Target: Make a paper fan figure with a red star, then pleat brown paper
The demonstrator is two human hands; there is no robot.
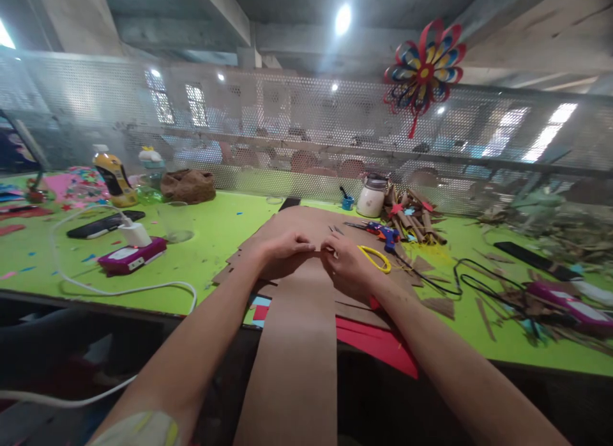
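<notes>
A long strip of brown cardboard (pixel 299 344) runs from the bottom of the view up to my two hands. My left hand (pixel 290 245) pinches the left corner of its far end, thumb pointing right. At the right corner, my right hand (pixel 342 257) has its fingers curled closed on the same edge. Beneath lie larger brown cardboard sheets (pixel 292 221). Yellow-handled scissors (pixel 376 259) rest beside my right hand, partly hidden by it. A blue glue gun (pixel 385 234) lies just behind them. Red paper (pixel 373 344) pokes out under the cardboard at the table's front edge.
Left on the green table (pixel 211 241) are a purple power strip (pixel 131 257) with a white charger, a phone (pixel 105 224), a clear cup (pixel 176 222) and a yellow bottle (pixel 115 177). A white jar (pixel 371 197), cardboard scraps (pixel 438 305) and the glue gun's black cord (pixel 462 276) lie right.
</notes>
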